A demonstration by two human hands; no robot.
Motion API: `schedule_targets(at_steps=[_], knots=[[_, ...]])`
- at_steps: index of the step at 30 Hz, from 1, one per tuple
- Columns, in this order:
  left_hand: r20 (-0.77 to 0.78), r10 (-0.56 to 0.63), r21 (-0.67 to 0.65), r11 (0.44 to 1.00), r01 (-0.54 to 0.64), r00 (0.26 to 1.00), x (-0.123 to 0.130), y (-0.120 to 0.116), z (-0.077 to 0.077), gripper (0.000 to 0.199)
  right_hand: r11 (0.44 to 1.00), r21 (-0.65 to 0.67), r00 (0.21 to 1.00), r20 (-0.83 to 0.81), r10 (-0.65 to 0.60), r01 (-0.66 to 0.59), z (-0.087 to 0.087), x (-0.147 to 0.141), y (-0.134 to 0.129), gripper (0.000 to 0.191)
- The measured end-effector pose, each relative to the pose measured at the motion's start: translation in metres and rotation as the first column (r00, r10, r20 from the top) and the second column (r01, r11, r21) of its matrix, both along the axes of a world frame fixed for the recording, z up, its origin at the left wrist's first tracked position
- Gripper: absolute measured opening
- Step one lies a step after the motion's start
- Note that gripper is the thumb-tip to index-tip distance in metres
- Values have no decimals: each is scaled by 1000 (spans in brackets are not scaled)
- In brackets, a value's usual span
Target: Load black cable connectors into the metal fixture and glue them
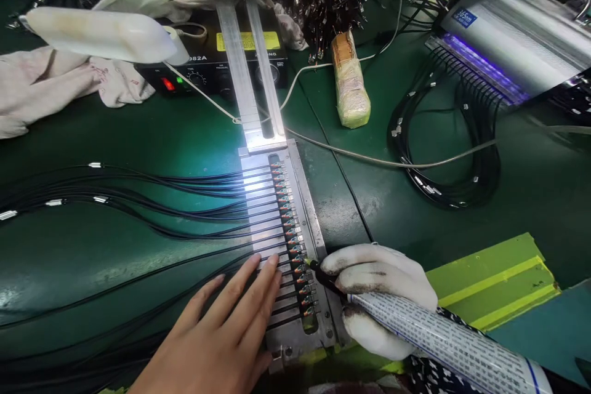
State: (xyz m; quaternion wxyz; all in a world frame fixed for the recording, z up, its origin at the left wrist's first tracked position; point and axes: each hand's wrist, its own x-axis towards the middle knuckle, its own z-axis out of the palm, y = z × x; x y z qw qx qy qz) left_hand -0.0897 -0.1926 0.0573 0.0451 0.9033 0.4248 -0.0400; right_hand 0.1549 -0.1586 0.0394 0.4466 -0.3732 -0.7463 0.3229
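Observation:
A metal clamping fixture [305,197] lies in front of me, holding a row of black cables [221,212] with bared orange-and-green wires soldered to small metal connectors [292,231] along its slot. Its hinged slotted lid [235,68] is swung up at the far end. My left hand [226,326], bare, lies flat with fingers stretched over the cables at the fixture's near left side. In a white glove, my right hand [383,295] grips a white printed glue tube [429,326] with a black nozzle. The tube's greenish tip meets the row of connectors, just right of my left fingertips.
Behind the fixture stands a black dispenser controller [203,68] with a white cloth [124,83] around it. A white lamp head [101,34], a wrapped block [351,89], coiled cables [480,178] and a glowing 365nm lamp [517,43] surround it. A thin hose [392,164] crosses the table.

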Motion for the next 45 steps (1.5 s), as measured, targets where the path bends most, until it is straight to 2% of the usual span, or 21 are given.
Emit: schedule_targets(at_steps=[4,9,16,23,28,35,45], knots=[[19,17,14,1000,-17,1000,-1,0,-2,47,1000,17,1000,18,-3,3,2,0,0,14],[3,-38,39,999,38,999,-2,-1,-2,47,1000,27,1000,-27,0,0,-1,0,-4,14],[-7,6,12,1000,-6,1000,0,-2,0,50,1000,27,1000,17,8,-9,3,-1,-1,16],[5,16,13,1000,-16,1000,-1,-4,-1,49,995,99,1000,21,5,-7,8,4,-7,10],[66,-53,-4,999,53,996,-3,-8,2,44,998,55,999,40,17,-19,6,4,-15,10],[124,-121,32,993,118,985,-3,-4,-2,47,998,53,999,46,13,-16,3,0,-11,12],[133,-79,50,996,73,988,0,-5,-1,48,999,35,999,45,25,-26,4,2,-10,15]])
